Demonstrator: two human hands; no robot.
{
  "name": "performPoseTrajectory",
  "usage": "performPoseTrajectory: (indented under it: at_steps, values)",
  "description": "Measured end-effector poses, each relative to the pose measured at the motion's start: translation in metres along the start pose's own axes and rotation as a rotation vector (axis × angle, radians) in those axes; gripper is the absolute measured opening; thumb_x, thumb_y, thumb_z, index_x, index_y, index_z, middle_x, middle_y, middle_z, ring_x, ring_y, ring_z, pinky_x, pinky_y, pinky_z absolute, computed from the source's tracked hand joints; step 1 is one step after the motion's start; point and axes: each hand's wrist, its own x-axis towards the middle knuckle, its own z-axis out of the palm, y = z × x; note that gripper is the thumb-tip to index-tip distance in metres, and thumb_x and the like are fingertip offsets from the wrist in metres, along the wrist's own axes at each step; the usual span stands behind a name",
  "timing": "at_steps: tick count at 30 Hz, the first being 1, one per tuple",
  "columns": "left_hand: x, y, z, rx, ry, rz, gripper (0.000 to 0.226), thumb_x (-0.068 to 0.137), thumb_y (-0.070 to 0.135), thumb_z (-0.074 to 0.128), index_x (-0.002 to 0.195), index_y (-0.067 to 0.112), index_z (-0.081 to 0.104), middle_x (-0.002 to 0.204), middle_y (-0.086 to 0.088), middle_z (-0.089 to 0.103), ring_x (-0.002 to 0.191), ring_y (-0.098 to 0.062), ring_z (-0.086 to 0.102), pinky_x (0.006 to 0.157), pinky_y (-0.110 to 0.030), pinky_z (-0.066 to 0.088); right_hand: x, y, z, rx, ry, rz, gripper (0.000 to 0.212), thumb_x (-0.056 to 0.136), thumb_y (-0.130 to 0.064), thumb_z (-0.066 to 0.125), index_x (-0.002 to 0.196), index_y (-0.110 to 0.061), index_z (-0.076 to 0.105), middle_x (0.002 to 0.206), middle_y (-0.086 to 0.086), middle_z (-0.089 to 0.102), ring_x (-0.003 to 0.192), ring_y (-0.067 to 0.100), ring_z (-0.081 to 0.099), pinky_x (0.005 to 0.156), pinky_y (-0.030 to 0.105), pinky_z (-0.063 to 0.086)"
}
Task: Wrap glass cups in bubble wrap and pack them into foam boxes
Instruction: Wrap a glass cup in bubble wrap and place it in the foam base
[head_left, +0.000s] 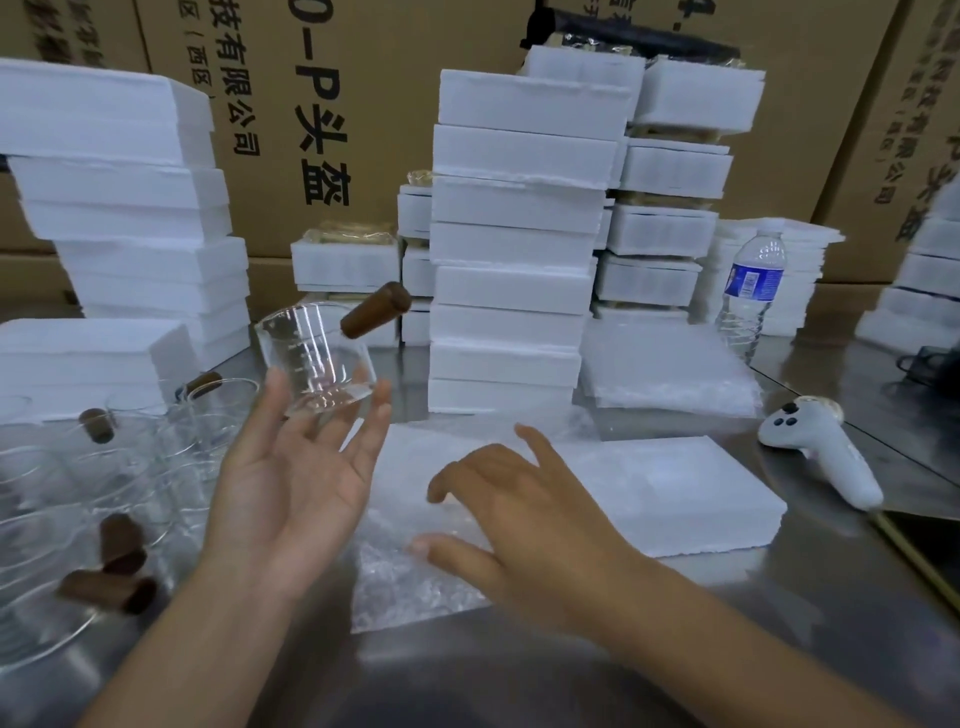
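I see the left hand turned palm up, fingers straight and spread. A clear glass measuring cup with a brown wooden stub handle sits tilted at its fingertips. The fingers are not curled around it, and I cannot tell whether its base rests on them or is just clear of them.

The right hand is palm down with its fingers loosely apart, gripping nothing. It is low over a clear sheet of bubble wrap spread on the grey metal surface. A flat white foam slab lies just beside that hand, to its right.

More clear glass cups with brown handles crowd the left edge. Tall stacks of white foam boxes stand behind, in front of brown printed cardboard cartons. On the right are a clear plastic water bottle with a blue label and a white handheld controller.
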Motion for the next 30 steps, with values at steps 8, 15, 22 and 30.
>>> performPoseTrajectory:
  at_steps: [8, 15, 22, 30]
  values:
    - [-0.007, -0.014, 0.011, 0.427, -0.090, 0.017, 0.042, 0.070, 0.031, 0.077, 0.111, 0.023, 0.067, 0.113, -0.001, 0.070, 0.105, -0.021, 0.067, 0.081, -0.028, 0.056, -0.012, 0.021, -0.001, 0.383, 0.501, 0.227, 0.054, 0.079, -0.066, 0.039, 0.126, -0.060, 0.012, 0.115, -0.037, 0.041, 0.113, -0.002, 0.043, 0.094, 0.017, 0.031]
    - [-0.010, -0.030, 0.007, 0.775, -0.124, 0.075, 0.068, 0.054, 0.037, 0.087, 0.117, 0.036, 0.062, 0.113, 0.010, 0.069, 0.109, -0.017, 0.065, 0.084, -0.027, 0.054, -0.011, 0.031, -0.001, 0.129, 0.615, 0.142, 0.030, 0.088, -0.028, 0.055, 0.116, -0.017, 0.061, 0.101, -0.005, 0.066, 0.093, 0.008, 0.050, 0.083, 0.021, 0.039]
    - [-0.015, -0.035, 0.010, 0.925, -0.109, 0.123, 0.075, 0.059, 0.039, 0.085, 0.125, 0.039, 0.051, 0.112, 0.024, 0.065, 0.104, -0.003, 0.065, 0.081, -0.024, 0.053, -0.014, 0.036, -0.008, 0.145, 0.382, 0.234, 0.036, 0.092, -0.042, 0.042, 0.111, -0.022, 0.066, 0.094, -0.010, 0.067, 0.079, 0.006, 0.050, 0.078, 0.020, 0.035]
    - [-0.015, -0.051, 0.011, 1.215, 0.026, 0.176, 0.082, 0.054, 0.050, 0.076, 0.121, 0.043, 0.030, 0.104, 0.020, 0.059, 0.082, 0.008, 0.062, 0.055, -0.004, 0.045, -0.010, 0.054, -0.013, 0.273, 0.475, 0.350, 0.022, 0.094, -0.029, 0.049, 0.109, -0.023, 0.064, 0.089, -0.015, 0.061, 0.082, 0.009, 0.058, 0.069, 0.024, 0.046]
